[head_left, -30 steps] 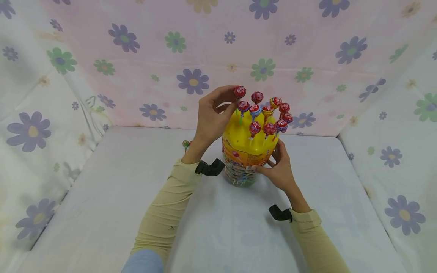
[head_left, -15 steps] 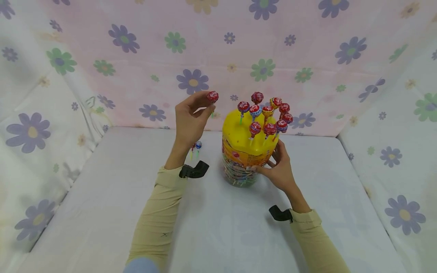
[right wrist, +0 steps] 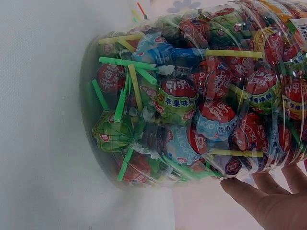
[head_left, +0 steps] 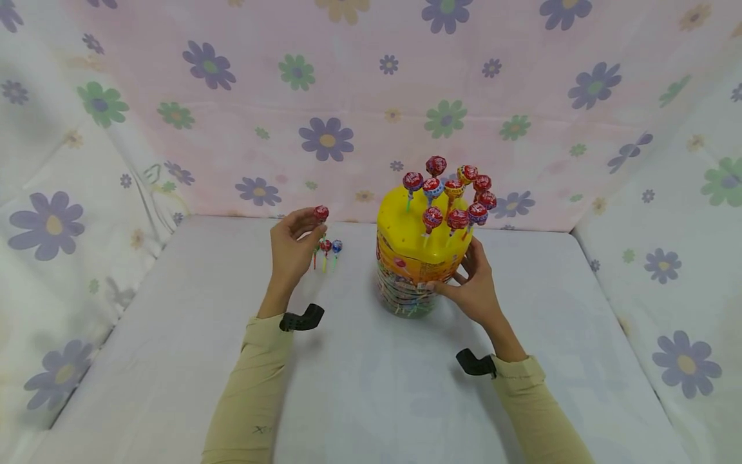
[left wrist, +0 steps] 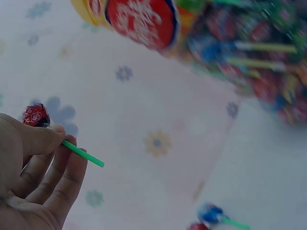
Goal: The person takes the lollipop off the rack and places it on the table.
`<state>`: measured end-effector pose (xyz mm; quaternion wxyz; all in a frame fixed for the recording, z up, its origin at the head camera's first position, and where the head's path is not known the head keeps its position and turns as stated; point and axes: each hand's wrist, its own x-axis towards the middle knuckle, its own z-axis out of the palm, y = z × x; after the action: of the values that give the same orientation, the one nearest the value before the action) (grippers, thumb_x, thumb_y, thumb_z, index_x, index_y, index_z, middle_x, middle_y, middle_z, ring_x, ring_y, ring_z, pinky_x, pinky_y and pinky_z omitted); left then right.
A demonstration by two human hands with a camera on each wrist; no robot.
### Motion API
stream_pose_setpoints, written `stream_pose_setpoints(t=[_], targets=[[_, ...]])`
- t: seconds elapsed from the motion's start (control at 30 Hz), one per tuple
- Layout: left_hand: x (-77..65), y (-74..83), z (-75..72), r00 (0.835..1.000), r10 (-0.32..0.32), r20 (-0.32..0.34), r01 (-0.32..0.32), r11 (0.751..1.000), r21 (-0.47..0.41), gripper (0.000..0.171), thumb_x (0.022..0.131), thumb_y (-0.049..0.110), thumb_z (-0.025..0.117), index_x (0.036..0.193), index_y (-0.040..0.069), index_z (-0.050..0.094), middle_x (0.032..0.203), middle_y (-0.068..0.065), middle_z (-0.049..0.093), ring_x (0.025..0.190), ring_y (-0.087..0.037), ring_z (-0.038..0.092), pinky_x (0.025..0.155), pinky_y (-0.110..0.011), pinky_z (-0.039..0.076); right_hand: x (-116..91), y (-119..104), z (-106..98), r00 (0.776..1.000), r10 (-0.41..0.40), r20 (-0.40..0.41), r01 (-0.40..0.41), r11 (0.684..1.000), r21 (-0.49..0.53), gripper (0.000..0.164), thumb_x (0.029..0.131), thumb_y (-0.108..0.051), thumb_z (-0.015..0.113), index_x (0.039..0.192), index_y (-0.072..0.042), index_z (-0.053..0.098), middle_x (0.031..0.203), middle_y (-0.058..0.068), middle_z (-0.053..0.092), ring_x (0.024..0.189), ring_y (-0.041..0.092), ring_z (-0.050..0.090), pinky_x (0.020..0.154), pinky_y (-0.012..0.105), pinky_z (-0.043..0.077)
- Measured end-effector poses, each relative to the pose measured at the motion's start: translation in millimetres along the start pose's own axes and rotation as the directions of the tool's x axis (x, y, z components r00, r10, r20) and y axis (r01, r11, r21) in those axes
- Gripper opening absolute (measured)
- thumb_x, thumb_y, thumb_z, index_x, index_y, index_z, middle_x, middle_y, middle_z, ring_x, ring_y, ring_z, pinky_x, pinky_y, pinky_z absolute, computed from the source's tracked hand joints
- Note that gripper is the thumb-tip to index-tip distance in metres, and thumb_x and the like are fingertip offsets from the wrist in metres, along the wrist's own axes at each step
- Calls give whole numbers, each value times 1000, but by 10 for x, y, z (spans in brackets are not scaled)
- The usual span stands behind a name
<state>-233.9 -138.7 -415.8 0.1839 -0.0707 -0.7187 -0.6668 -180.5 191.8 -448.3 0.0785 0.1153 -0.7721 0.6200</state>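
My left hand (head_left: pixel 292 252) pinches a lollipop (head_left: pixel 321 213) with a dark red wrapper, between thumb and fingers. Its green stick (left wrist: pixel 86 154) points out past the fingertips in the left wrist view. This hand is over the back left of the table, just above several lollipops (head_left: pixel 337 246) lying in a row. To the right, a clear jar (head_left: pixel 406 290) of lollipops stands under a yellow lid (head_left: pixel 397 222). Several lollipops (head_left: pixel 432 219) stand upright in the lid by their sticks. My right hand (head_left: pixel 476 290) grips the jar's right side, thumb in front; its other fingers are partly hidden behind.
A white cloth covers the table (head_left: pixel 371 386). A flower-printed curtain (head_left: pixel 249 129) hangs behind it and along both sides. Each wrist wears a black camera mount (head_left: pixel 303 318).
My left hand has carried the red lollipop from above the jar's lid leftward and down, towards the lollipops on the table. The right hand and the jar have stayed still.
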Motion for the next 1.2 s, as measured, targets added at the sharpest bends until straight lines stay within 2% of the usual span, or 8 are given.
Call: stream_pose_setpoints(t=[0.07,0.13,0.3,0.37,0.43,0.7,0.87,1.2], targets=[[-37,-120,-81,999,-35,-13,36,999,26,34,92,-4,70,125,-9,64,112,-24,68,90,-6,67,80,-14,57,0,0,0,1000,3,-2,-3,1000,-3,91,84,-2,82,157,-17,29,156,5,42,145,32,43,110,58,45],[-82,-146,-144,997,-76,-26,77,996,43,35,92,-6,69,126,-10,63,114,-28,68,95,-17,69,80,-13,56,-1,-4,2,1000,8,-3,-8,1000,-5,92,84,-2,82,157,-17,29,156,5,42,145,32,43,110,58,45],[-137,-365,-283,988,-146,-55,150,985,81,37,92,-6,68,128,-12,61,117,-32,66,101,-36,67,75,-10,56,1,-8,1,1000,12,1,-12,1000,-1,91,84,-2,82,156,-17,29,155,5,42,145,32,43,109,57,45],[-137,-507,-338,985,-163,-61,169,980,102,37,93,-3,69,129,-11,61,118,-32,66,101,-35,68,73,-11,56,3,-7,0,1000,11,3,-11,1000,1,91,84,-2,82,156,-17,29,155,5,42,145,32,44,109,57,46],[-141,-558,-376,979,-193,-61,199,974,111,39,94,-2,69,130,-10,61,119,-32,66,102,-37,68,73,-12,57,3,-11,0,1000,8,5,-8,1000,2,91,84,-2,82,156,-17,29,155,5,42,144,32,44,109,56,46],[-119,-725,-461,953,-292,-78,300,947,117,38,91,-2,72,127,-9,63,116,-31,67,78,-3,66,70,-15,59,-3,-39,2,1000,7,7,-7,1000,9,92,83,-1,82,156,-18,29,154,6,43,144,32,45,108,57,46],[-94,-834,-492,937,-341,-76,349,924,159,38,92,-1,71,128,-9,62,115,-28,67,76,0,65,70,-16,59,1,-32,-3,1000,10,7,-10,1000,13,92,83,0,82,156,-17,29,154,7,42,144,33,45,109,56,46],[-13,-991,-493,924,-369,-97,381,874,302,38,92,4,73,127,-8,64,114,-28,69,67,6,60,62,-8,53,-5,-32,-6,1000,11,8,-11,1000,13,92,82,1,82,156,-17,29,154,7,43,143,33,45,108,56,47]])
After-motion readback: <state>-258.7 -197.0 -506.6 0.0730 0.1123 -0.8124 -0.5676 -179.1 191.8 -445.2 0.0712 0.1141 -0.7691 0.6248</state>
